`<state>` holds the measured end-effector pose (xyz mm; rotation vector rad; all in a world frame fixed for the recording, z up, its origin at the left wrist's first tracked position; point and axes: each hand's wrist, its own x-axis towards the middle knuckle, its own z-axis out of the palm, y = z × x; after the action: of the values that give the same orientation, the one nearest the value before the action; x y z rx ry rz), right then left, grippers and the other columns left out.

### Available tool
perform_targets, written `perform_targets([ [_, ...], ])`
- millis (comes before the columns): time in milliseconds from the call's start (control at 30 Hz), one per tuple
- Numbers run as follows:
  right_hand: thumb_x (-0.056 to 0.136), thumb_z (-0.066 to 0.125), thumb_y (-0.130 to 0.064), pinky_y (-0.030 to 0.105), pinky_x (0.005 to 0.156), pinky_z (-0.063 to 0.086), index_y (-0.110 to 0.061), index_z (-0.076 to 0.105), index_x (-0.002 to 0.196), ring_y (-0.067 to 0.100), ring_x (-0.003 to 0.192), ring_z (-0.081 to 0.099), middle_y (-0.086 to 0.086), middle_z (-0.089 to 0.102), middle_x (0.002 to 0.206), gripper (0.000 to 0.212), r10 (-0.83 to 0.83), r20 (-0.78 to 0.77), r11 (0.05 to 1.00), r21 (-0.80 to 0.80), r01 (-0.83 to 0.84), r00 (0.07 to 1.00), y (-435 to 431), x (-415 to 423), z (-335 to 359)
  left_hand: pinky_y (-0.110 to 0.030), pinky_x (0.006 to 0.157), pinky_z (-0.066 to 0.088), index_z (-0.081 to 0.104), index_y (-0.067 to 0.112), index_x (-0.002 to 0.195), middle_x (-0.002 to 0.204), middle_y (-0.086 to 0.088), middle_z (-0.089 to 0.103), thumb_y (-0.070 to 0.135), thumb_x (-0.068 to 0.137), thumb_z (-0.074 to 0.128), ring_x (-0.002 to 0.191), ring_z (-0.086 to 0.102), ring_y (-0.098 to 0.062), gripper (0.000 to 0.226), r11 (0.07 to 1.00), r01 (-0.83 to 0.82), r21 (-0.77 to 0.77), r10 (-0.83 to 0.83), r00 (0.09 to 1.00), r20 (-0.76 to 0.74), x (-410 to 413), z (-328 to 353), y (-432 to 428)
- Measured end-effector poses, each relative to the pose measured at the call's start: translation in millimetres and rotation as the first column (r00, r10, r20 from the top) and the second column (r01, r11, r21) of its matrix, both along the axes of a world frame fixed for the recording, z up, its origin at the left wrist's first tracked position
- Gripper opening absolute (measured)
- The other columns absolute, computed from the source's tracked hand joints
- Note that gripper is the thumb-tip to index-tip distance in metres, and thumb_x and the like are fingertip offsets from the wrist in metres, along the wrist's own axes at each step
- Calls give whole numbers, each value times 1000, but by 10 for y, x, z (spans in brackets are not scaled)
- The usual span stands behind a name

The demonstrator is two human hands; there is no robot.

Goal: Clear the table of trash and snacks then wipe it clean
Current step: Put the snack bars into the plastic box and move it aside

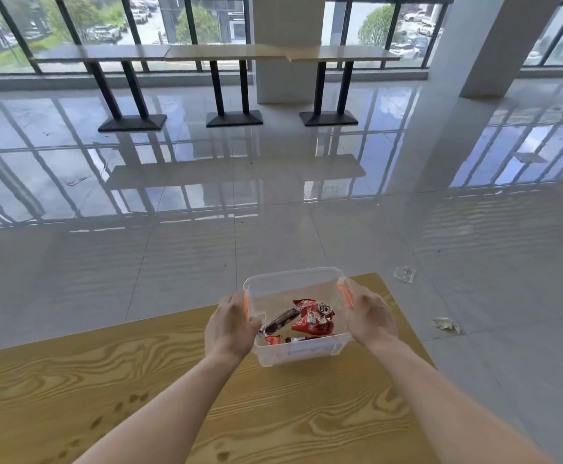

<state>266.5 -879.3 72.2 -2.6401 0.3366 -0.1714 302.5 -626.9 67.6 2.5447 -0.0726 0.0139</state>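
Far left, on the wood-grain table [72, 380]: a scatter of dark smudges [119, 408], not yet wiped. No loose packets or scraps to be seen anywhere on the visible tabletop.

Further right, left hand [230, 326] clamped on the left wall of the clear plastic bin [293, 274], thumb up by the orange latch [246, 306]. Inside the bin, the gathered snacks [312, 321]: red foil packets and a dark stick-shaped wrapper, lying on the bottom. Right hand [369, 316] gripping the opposite wall, fingers wrapped about the other orange latch. Bin placed near the far right corner of the table; hard to tell whether resting on the wood or just lifted clear of it.

Beyond the table's right edge, down on the glossy floor [307, 229]: a crumpled clear wrapper [404, 274] and, nearer, a second crumpled wrapper [445, 324], both well apart from the bin.

Judged from this: collecting of snacks into the bin apparently finished, clearing stage close to its end. Left to do: moving the bin off the table, perhaps picking up the floor litter, then the whole wipe-down. No cloth in view.
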Motion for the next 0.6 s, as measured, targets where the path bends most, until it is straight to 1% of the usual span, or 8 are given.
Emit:
perform_targets([
  [33, 99, 52, -28, 38, 74, 52, -24, 50, 135, 31, 99, 64, 6, 69, 114, 36, -8, 1, 1000, 10, 8, 1000, -26, 32, -18, -35, 60, 47, 58, 20, 100, 88, 1, 56, 23, 80, 63, 72, 56, -21, 21, 1000, -5, 6, 5, 1000, 0, 36, -8, -34],
  [167, 100, 52, -24, 42, 76, 54, -21, 52, 130, 31, 97, 64, 7, 69, 112, 30, -9, 7, 1000, 23, 9, 1000, -117, 144, -72, -34, 59, 45, 56, 17, 110, 90, 0, 54, 23, 82, 64, 72, 55, -23, 30, 1000, -10, 30, 9, 1000, 14, 109, -70, -140],
  [267, 97, 55, -18, 44, 80, 55, -20, 51, 134, 31, 100, 63, 8, 68, 114, 37, -3, -6, 1000, 17, 4, 1000, -169, 200, -106, -33, 59, 44, 55, 18, 117, 93, 0, 53, 22, 82, 64, 74, 55, -23, 37, 999, -11, 35, 11, 1000, 6, 120, -122, -186],
  [367, 97, 56, -17, 45, 82, 54, -20, 50, 137, 32, 102, 63, 8, 68, 116, 41, -4, -7, 1000, 13, 4, 1000, -190, 226, -151, -32, 58, 43, 55, 19, 115, 93, -1, 54, 24, 82, 64, 73, 55, -22, 34, 999, -9, 34, 9, 1000, 2, 132, -154, -212],
  [467, 98, 54, -16, 41, 80, 52, -19, 50, 138, 32, 101, 62, 10, 69, 114, 40, -15, 1, 1000, 4, 15, 1000, -203, 262, -190, -31, 58, 41, 56, 19, 108, 95, -1, 55, 25, 83, 64, 72, 54, -20, 27, 999, -14, 31, 15, 1000, -6, 154, -172, -226],
  [600, 98, 53, -15, 41, 81, 51, -19, 49, 139, 32, 102, 61, 10, 67, 114, 42, -16, -13, 1000, 7, 16, 1000, -216, 305, -194, -30, 60, 42, 55, 19, 117, 98, 1, 53, 24, 84, 65, 74, 55, -19, 35, 1000, -15, 25, 15, 1000, -8, 185, -197, -232],
])
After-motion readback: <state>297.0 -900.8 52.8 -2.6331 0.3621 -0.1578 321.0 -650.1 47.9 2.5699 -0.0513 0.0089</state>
